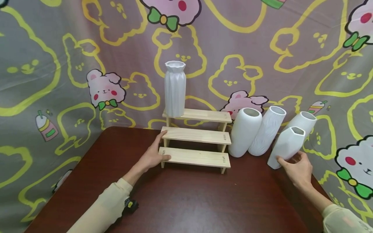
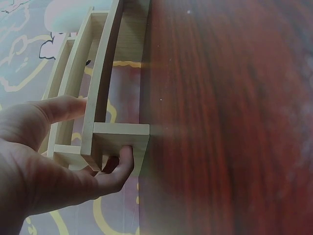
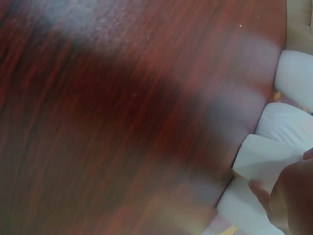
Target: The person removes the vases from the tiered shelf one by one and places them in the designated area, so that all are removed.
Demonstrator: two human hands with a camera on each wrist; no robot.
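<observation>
A three-tier wooden stand [image 1: 196, 157] is on the dark table. My left hand [image 1: 151, 156] grips its left end, thumb at the lowest board and a finger on the middle one. In the left wrist view, the fingers of the left hand [image 2: 54, 169] curl round the stand's end [image 2: 121, 128]. At the right, my right hand [image 1: 299, 168] holds a white angular vase [image 1: 287, 145] low on its body, the thumb on its near side. The right wrist view shows this vase [image 3: 264, 159] beside other white vases. A pleated white vase [image 1: 175, 89] stands on the top board's left end.
Right of the stand are a smooth white vase [image 1: 244, 134], a textured one [image 1: 267, 131] and another [image 1: 310, 120] partly hidden behind the held vase. A patterned curtain [image 1: 192, 42] hangs behind the table [image 1: 209, 200]. A small black object [image 1: 131, 206] lies by the left sleeve.
</observation>
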